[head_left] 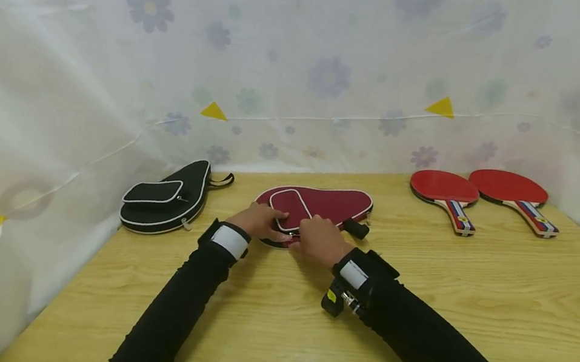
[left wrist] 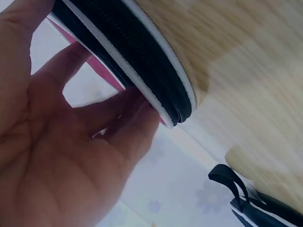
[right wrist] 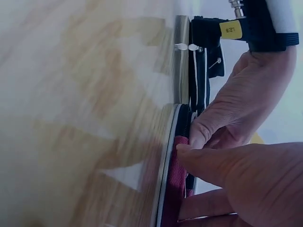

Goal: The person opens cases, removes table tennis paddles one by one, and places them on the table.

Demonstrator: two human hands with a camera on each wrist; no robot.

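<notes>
Red case [head_left: 324,203] under both hands: prob. light, padded, w/ soft give; L hand [head_left: 257,221] part-curled on edge [left wrist: 142,61], R hand [head_left: 322,241] pinching it, gd hold.

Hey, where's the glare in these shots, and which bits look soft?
Head view: a white glare spot on the table, near the bottom edge; left wrist view: left hand dim, flowered backdrop pale and soft; right wrist view: pale reflections across the table.

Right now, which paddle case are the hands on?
The maroon case, between the black case and the red paddles. The left hand and right hand both touch it; neither touches the black one.
</notes>
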